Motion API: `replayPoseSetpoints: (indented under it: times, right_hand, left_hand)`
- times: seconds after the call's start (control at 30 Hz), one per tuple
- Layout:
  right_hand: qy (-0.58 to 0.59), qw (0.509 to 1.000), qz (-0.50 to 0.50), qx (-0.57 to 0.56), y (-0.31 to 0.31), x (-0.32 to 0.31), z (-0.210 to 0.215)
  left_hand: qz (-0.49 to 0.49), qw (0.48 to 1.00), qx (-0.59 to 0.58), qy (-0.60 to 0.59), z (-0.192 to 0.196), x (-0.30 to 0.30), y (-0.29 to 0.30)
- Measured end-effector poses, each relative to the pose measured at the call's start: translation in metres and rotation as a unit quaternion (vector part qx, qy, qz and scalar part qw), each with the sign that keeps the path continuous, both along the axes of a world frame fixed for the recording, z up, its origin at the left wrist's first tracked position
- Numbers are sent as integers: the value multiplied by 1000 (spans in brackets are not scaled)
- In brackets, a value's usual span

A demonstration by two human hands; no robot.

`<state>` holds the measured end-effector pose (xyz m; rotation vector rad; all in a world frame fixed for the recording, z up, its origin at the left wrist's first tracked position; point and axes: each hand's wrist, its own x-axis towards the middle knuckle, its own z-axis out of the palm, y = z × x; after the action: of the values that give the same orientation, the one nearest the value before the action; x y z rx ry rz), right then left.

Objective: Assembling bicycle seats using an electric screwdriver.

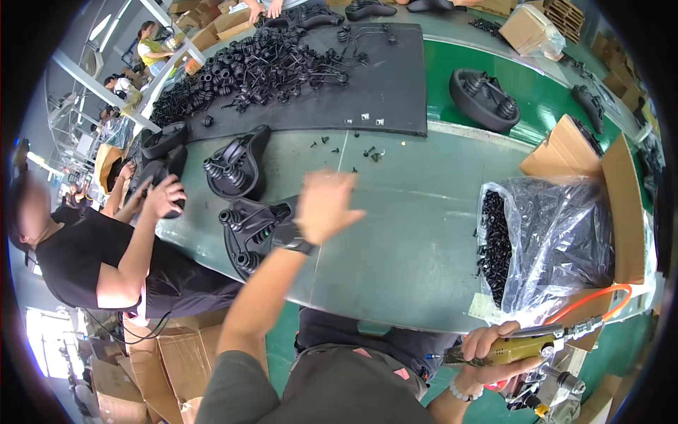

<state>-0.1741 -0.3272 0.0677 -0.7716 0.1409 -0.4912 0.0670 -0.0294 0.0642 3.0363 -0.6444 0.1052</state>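
Note:
My left hand (325,206) is over the table with its fingers stretched out and holds nothing that I can see. Beside it, an upturned black bicycle saddle (244,233) shows its springs and metal frame; the hand and wrist hide part of its right side. Small dark screws (373,153) lie loose on the tabletop beyond my fingers. Low on the right, my right hand (487,371) grips an olive-green air screwdriver (514,351), its bit pointing left. An orange hose (590,300) curves up behind the tool.
Another upturned saddle (236,169) lies farther back, near a co-worker (99,261) handling a saddle on the left. A black mat (395,85) bears a heap of springs (261,67). An opened carton (628,212) with bagged screws stands right; a saddle (484,99) lies on the green belt.

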Motion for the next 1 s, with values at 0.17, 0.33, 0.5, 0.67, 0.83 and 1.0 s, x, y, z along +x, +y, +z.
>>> replayPoseSetpoints:
  times: [0.17, 0.33, 0.5, 0.67, 0.83, 1.0]
  right_hand:
    - [-21, 998, 33, 53, 21, 7, 6]
    - [-42, 995, 76, 56, 41, 7, 21]
    - [-203, 957, 209, 6, 65, 24, 45]
    - [-238, 938, 246, -46, 67, 27, 59]
    - [-239, 938, 246, -53, 60, 15, 61]
    - [-244, 936, 250, -45, 83, 36, 70]
  left_hand:
    - [113, 985, 121, 43, -8, -37, 112]
    - [-160, 987, -18, 25, 16, -95, 41]
    - [-419, 908, 18, -2, -34, -167, -71]
    - [-471, 876, -102, 3, -17, -159, -86]
    - [-5, 916, -386, -113, -38, -79, 18]
    - [33, 948, -252, -191, -91, -6, 44]
